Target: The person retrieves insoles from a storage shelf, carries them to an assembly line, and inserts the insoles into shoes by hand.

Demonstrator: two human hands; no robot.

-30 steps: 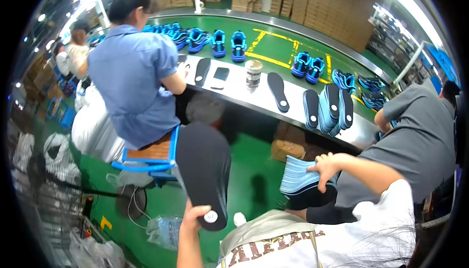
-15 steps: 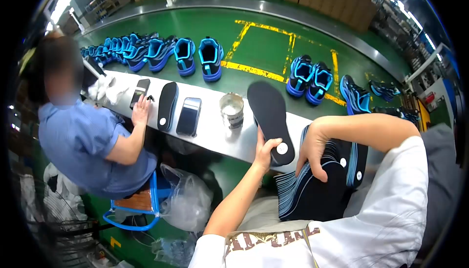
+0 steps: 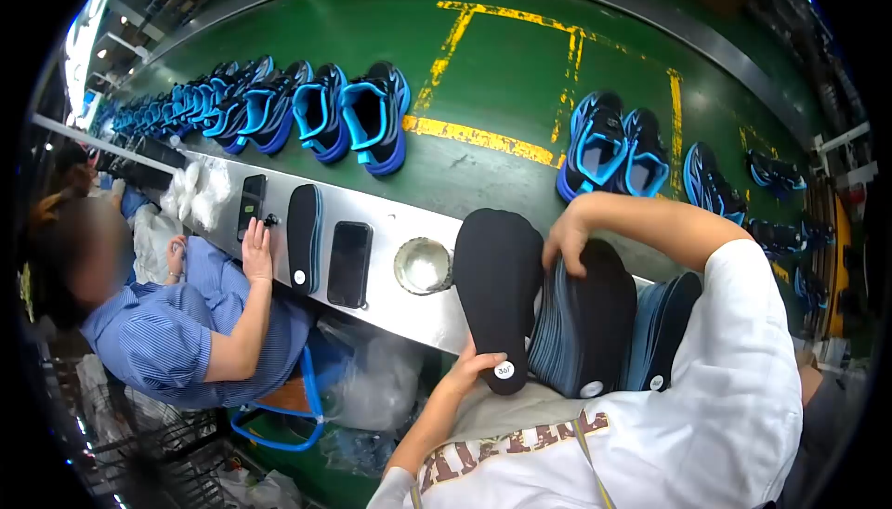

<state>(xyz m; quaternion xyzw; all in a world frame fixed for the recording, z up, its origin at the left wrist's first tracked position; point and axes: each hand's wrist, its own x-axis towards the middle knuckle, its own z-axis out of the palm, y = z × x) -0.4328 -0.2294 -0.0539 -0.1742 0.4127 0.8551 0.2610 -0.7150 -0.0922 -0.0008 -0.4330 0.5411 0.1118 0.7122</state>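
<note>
Because the left hand (image 3: 478, 366) pinches the black insole (image 3: 499, 281) low at the heel, thumb in front and fingers mostly hidden behind, nearly the whole face is left uncovered, probably why it's held there. It's up in front of the person, toe end away, at the near edge of the metal bench (image 3: 395, 316), just beside the tin can (image 3: 423, 266). Can't tell if it touches the bench.

Right hand (image 3: 568, 235) bends over the top edge of the insole stack (image 3: 593, 319), fingers touching, presumably to steady the layers against slipping; how tight, can't tell. A second insole stack (image 3: 665, 328) sits just right of it, heels toward the wearer too, likely so stickers show on the same side.

Insole look: matte black, wide forefoot, narrower middle, rounded heel, round white sticker with a small dark mark, too small to read surely. Stacks: black faces, blue-grey layered edges, same white stickers.

Further left on the bench: smartphone (image 3: 349, 263), then more insoles (image 3: 303, 240), then a co-worker's hand (image 3: 257, 254) resting near a dark device. Blue-and-black sneakers (image 3: 375, 123) line up beyond the bench, openings toward this side, maybe for easy reach; one pair (image 3: 613, 151) stands apart by yellow lines (image 3: 483, 140).
</note>
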